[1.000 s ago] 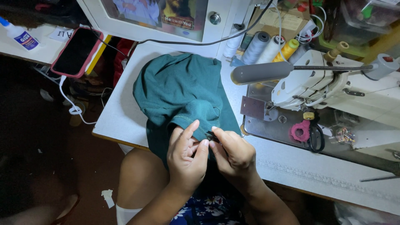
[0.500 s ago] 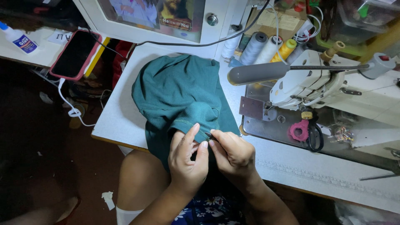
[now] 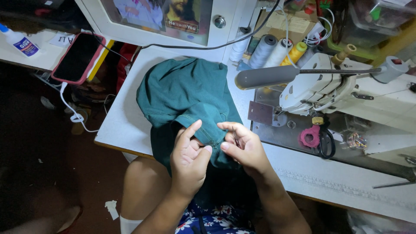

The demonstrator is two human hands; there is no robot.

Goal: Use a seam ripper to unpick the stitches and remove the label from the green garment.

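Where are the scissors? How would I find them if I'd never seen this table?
Start at the big white sewing machine on the right of the white table. Look just under its needle end, on the grey metal plate. The scissors lie there, dark blades with one bright pink handle loop, the only pink thing on that plate.

Both forearms are bare, no sleeves anywhere, and the left hand (image 3: 188, 158) and right hand (image 3: 247, 149) look bare too, no rings, watch or gloves that I can spot. Near the bottom edge there's a dark blue garment (image 3: 203, 219) with a white and red flower print over the lap. The left thigh is bare, with a white band (image 3: 130, 224) low on that leg.
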